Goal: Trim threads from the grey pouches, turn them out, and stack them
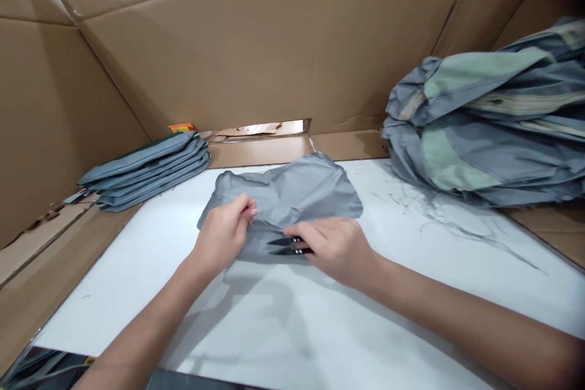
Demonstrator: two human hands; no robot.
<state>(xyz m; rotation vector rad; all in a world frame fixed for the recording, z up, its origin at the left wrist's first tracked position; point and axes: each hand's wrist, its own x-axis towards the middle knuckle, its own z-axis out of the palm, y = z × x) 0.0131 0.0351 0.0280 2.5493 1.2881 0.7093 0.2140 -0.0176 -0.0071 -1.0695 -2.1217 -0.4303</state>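
A crumpled piece of grey cloth [292,192] lies on the white table top [274,323]. My left hand [222,234] pinches the near edge of the cloth between thumb and fingers, lifting it slightly. My right hand [333,250] grips a pair of black-bladed thread snips [286,247], whose pointed blades face left and rest against the cloth close to my left hand. Part of the snips is hidden inside my right hand.
A stack of folded grey cloth pieces [146,173] lies at the left. A large grey and green fabric bundle [484,122] fills the right. Dark thread scraps [452,219] lie beside it. Cardboard walls [256,55] surround the table at the back and sides.
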